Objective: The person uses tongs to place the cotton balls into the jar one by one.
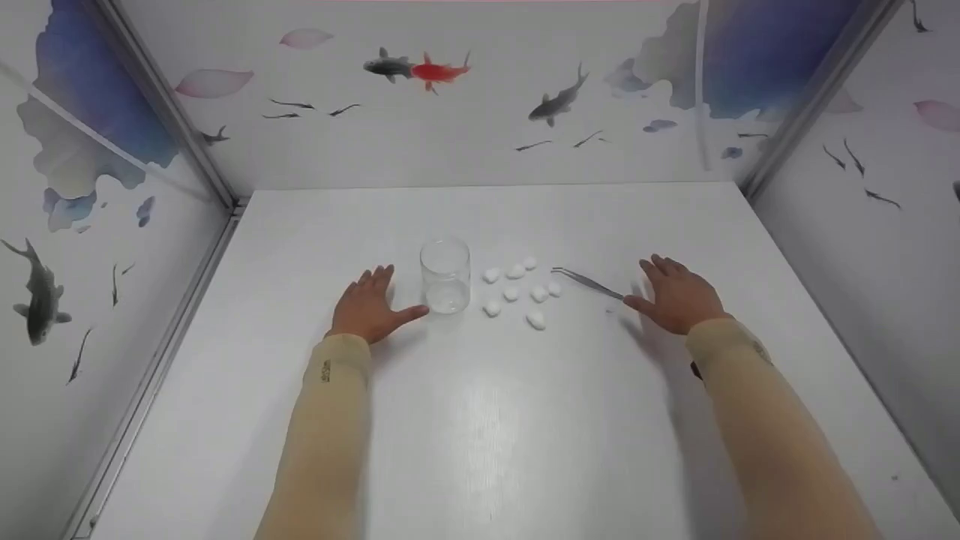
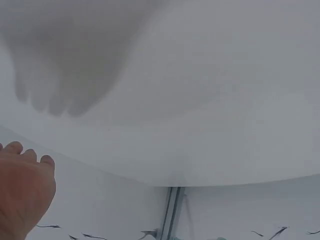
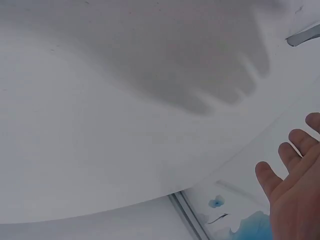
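My left hand [image 1: 369, 306] hovers over the white table with fingers spread, its thumb close to a clear glass jar [image 1: 445, 279]. The jar stands upright and nothing shows inside it. To its right lie several small white cotton balls [image 1: 535, 320], loosely scattered. A pair of metal tweezers [image 1: 592, 284] with bent tips lies slantwise right of them, tips toward the balls. My right hand [image 1: 679, 294] is held with fingers extended by the tweezers' rear end; whether the thumb touches them I cannot tell. Both wrist views show a hand's shadow on the table, and the right wrist view catches the tweezers' end [image 3: 303, 36].
The white table [image 1: 480, 420] is enclosed by a back panel [image 1: 465, 142] and side panels printed with fish and petals. Metal posts [image 1: 169, 97] stand at the rear corners. Beige sleeves [image 1: 330, 427] cover both forearms.
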A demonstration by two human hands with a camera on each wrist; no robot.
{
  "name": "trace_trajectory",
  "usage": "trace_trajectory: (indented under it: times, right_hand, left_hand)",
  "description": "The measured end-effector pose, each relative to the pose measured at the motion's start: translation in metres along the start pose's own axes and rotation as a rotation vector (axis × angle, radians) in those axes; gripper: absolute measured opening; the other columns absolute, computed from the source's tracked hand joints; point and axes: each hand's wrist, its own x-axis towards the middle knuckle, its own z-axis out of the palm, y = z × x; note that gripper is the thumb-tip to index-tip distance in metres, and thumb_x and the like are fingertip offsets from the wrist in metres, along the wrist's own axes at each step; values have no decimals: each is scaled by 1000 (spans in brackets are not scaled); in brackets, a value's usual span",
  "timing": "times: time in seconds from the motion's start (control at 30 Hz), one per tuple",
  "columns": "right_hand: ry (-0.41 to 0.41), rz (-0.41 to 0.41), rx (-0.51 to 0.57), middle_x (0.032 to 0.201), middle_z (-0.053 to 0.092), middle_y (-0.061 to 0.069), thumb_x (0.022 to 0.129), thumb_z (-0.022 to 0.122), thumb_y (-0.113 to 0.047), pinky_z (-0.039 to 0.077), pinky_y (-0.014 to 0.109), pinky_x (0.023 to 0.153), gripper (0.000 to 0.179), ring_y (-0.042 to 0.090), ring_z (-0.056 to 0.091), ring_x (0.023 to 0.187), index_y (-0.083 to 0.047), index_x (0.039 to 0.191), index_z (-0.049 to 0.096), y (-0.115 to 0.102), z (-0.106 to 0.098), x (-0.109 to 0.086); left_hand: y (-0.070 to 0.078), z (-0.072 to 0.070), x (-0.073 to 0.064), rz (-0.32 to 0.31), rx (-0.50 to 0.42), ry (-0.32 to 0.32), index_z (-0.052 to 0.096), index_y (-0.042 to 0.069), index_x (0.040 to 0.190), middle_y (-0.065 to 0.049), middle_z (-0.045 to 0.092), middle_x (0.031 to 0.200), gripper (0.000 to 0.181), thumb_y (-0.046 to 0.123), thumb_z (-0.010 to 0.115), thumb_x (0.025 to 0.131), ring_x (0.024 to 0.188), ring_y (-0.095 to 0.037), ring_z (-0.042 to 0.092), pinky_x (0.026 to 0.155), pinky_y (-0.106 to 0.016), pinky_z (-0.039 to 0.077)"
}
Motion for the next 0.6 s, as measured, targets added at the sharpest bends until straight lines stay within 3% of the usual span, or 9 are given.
trace_trajectory:
  times: [0.17,0.37,0.5,0.6]
  right_hand:
    - [-10,-31,5,150,41,25,98,56,-53,40,62,104,74,44,39,135,0,148,43,-8,2,6]
    - [30,-129,-29,130,59,22,97,66,-39,53,56,89,55,39,57,118,-2,136,56,-24,-3,18]
    - [78,-152,-56,119,65,19,93,72,-32,57,53,82,46,36,64,107,-2,127,63,-33,-4,27]
    - [94,-151,-61,113,67,18,91,75,-27,57,51,79,43,35,66,100,-1,123,66,-37,0,33]
  left_hand:
    - [21,13,12,-52,-209,-45,18,14,160,-14,25,162,114,77,65,77,147,-36,22,119,-52,20]
    - [38,24,24,-72,-506,-34,10,20,161,-7,27,162,121,60,82,73,147,-29,26,119,-48,24]
    - [45,31,30,-58,-600,-18,9,20,161,-6,29,161,124,50,88,71,146,-27,27,119,-44,23]
    - [49,37,33,-58,-620,-2,13,16,161,-9,33,158,124,45,91,69,144,-28,31,119,-44,24]
